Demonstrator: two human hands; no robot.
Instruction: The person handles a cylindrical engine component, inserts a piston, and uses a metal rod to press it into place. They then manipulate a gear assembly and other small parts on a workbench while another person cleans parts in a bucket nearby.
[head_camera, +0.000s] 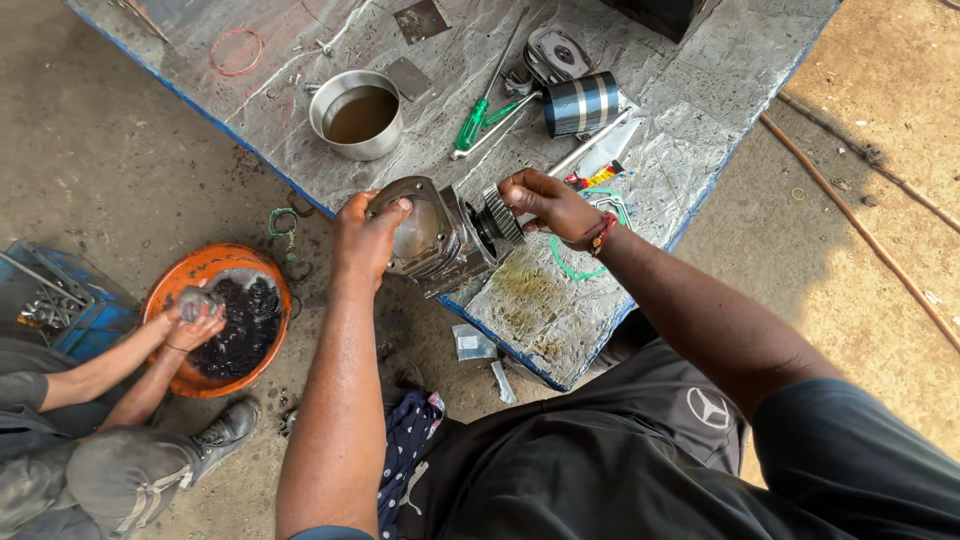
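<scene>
At the centre of the frame, on the near edge of the foil-covered bench (690, 90), sits a grey cast-metal cylinder housing with a finned end (440, 235). Part of it juts over the bench edge. It looks heavy and rigid, an oily metal casting likely to be slippery on its smooth faces; the thick flange and the ribbed end seem the surest places to grip.

The left hand (368, 232) comes up from the lower centre of the frame on a long, nearly straight forearm, and its fingers curl over the round flanged face of the housing, pressed against it. The right hand (545, 205) reaches in from the lower right with the elbow bent and the wrist turned inward; its fingers are closed on the finned end of the housing, a red band at the wrist.

Just right of that hand a green rubber ring (575, 265) lies on the bench. Higher up are a steel bowl of brown liquid (357, 113), a green-handled screwdriver (472, 125), and a dark banded metal piston (582, 103).

At lower left another person crouches on the dirt floor, both hands (192, 315) over an orange basin of black oily parts (215, 268), holding a small grey piece. A blue crate (60, 300) stands at the left edge beside them.
</scene>
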